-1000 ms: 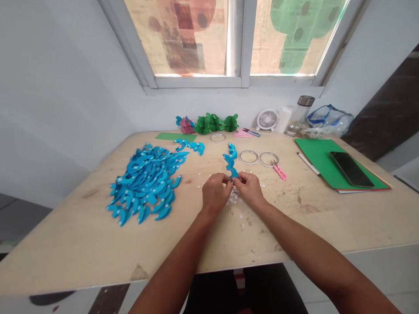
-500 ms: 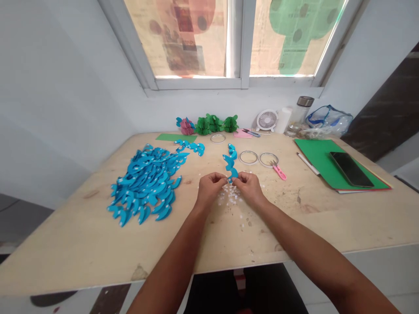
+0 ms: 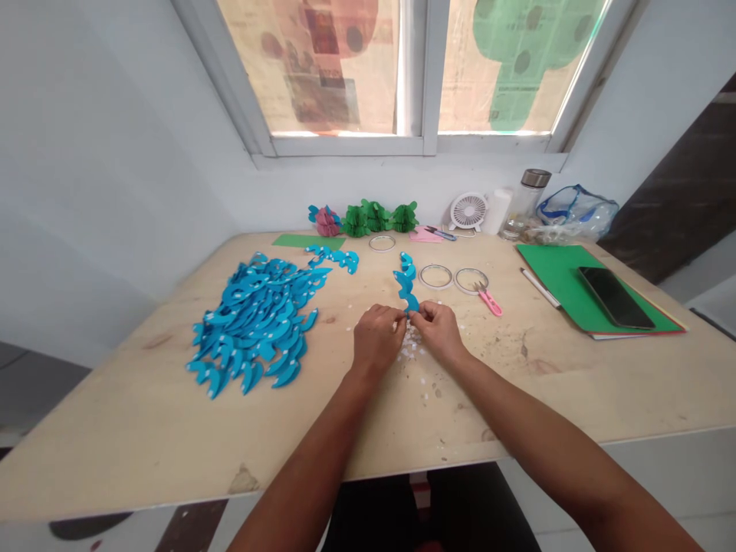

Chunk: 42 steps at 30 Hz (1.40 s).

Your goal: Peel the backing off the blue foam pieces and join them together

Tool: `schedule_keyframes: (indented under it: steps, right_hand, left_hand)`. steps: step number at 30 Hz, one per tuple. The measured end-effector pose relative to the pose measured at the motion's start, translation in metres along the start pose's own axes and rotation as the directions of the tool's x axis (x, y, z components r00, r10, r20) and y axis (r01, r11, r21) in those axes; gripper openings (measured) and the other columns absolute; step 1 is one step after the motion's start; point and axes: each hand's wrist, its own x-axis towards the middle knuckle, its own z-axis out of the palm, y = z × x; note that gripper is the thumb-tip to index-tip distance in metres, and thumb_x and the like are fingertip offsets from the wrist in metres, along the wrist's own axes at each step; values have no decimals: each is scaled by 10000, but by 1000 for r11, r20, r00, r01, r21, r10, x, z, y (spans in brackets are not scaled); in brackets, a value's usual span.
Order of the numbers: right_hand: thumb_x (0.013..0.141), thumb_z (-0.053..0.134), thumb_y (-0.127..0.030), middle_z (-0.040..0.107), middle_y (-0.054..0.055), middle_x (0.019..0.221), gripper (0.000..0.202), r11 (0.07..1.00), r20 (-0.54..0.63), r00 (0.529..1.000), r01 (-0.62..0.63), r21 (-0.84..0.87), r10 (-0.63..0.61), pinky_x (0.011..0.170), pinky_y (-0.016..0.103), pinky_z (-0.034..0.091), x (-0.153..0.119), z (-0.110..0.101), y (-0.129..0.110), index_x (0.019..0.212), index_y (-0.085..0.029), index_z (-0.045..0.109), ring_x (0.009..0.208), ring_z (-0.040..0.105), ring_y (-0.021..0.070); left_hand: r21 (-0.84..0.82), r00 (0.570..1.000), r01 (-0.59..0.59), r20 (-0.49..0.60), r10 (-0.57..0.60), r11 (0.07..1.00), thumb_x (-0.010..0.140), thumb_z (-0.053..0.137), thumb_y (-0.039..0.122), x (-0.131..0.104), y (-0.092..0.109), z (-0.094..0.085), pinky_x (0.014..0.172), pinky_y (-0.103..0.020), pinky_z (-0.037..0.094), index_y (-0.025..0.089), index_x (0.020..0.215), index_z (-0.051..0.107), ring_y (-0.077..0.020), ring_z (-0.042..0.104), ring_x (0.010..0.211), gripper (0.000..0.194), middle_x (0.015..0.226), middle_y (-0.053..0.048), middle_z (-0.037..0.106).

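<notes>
A curvy blue paper cut-out (image 3: 405,285) with small white squares lies at the middle of the table, its near end between my hands. My right hand (image 3: 440,330) pinches that near end from the right. My left hand (image 3: 376,337) has its fingers closed against the same end; what is in its fingertips is too small to make out. Small white scraps (image 3: 411,349) are scattered under and between the hands. To the left, a large heap of similar blue paper cut-outs (image 3: 258,322) carries white squares, with several more cut-outs (image 3: 339,257) behind it.
Rolls of narrow tape (image 3: 421,277) and pink-handled snips (image 3: 488,299) lie right of centre. A phone (image 3: 615,297) rests on green paper (image 3: 546,268), beside a white pen (image 3: 539,287). Along the wall stand green paper figures (image 3: 376,218), a small fan (image 3: 468,211) and a bottle (image 3: 524,203).
My left hand has shifted right and turned, its fingers now curled over the near end of the blue paper cut-out. My right hand stays at nearly the same place.
</notes>
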Motion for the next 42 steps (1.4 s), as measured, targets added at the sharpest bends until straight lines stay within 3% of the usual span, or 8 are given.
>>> schedule_keyframes:
  steps: [6, 11, 15, 19, 24, 27, 33, 42]
  right_hand:
    - [683, 533, -333, 339, -54, 470, 273, 1000, 3, 1000, 4, -9, -4, 464, 216, 254, 0, 2, 1, 488, -174, 427, 477, 323, 87]
    - [684, 541, -332, 369, -51, 473, 236, 999, 43, 999, -10, 45, 8, 458, 212, 259, 0, 3, 2, 526, -163, 494, 473, 330, 83]
    - [681, 558, -345, 378, -55, 459, 220, 983, 106, 993, -76, 165, 59, 434, 209, 248, 1, 3, 5, 581, -150, 553, 449, 319, 78]
    - [673, 585, -348, 405, -56, 462, 218, 954, 145, 987, -105, 282, 66, 431, 209, 245, 3, 3, 5, 608, -140, 571, 435, 329, 73]
    - [664, 605, -370, 426, -55, 453, 242, 933, 153, 984, -136, 334, 88, 424, 206, 231, 4, 2, 5, 598, -140, 572, 418, 332, 68]
    - [661, 606, -377, 448, -49, 461, 247, 918, 141, 985, -147, 369, 101, 421, 204, 231, 4, 1, 4, 593, -142, 570, 416, 342, 67]
    - [657, 608, -406, 450, -45, 454, 278, 913, 128, 983, -172, 369, 133, 419, 207, 240, 3, -1, 1, 579, -142, 568, 414, 346, 70]
    - [671, 608, -367, 507, -23, 494, 243, 918, 147, 984, -153, 365, 105, 438, 211, 261, 2, 0, 0, 591, -141, 571, 441, 388, 79]
  left_hand:
    - [26, 999, 36, -25, -36, 999, 773, 481, 201, 0, 3, 1, 684, -307, 411, 187, 664, 639, -216, 586, 757, 193, 693, -73, 660]
    - [-258, 973, 228, 76, -216, 939, 689, 532, 200, 4, 1, -4, 632, -273, 413, 181, 621, 631, -172, 582, 653, 122, 665, -33, 663]
    - [-581, 898, 437, 239, -370, 687, 611, 569, 196, 8, -7, -5, 525, -229, 393, 153, 582, 629, -128, 539, 539, 79, 579, 0, 632]
    - [-706, 802, 584, 426, -419, 401, 555, 585, 184, 11, -12, -4, 469, -208, 364, 137, 549, 625, -104, 498, 480, 62, 507, 11, 596]
    - [-728, 752, 638, 519, -408, 251, 539, 596, 203, 12, -15, -8, 451, -206, 354, 140, 521, 606, -88, 461, 437, 66, 460, 19, 562]
    - [-721, 760, 633, 510, -404, 281, 547, 587, 192, 12, -14, -13, 452, -200, 349, 142, 523, 600, -82, 452, 438, 57, 460, 24, 552]
    - [-661, 810, 587, 481, -336, 467, 564, 561, 169, 10, -11, -22, 478, -195, 348, 145, 630, 652, -90, 482, 505, 115, 556, 14, 600]
    - [-502, 880, 470, 205, -429, 726, 592, 617, 297, 11, -26, -10, 507, -225, 367, 155, 527, 588, -117, 501, 528, 159, 528, 12, 573]
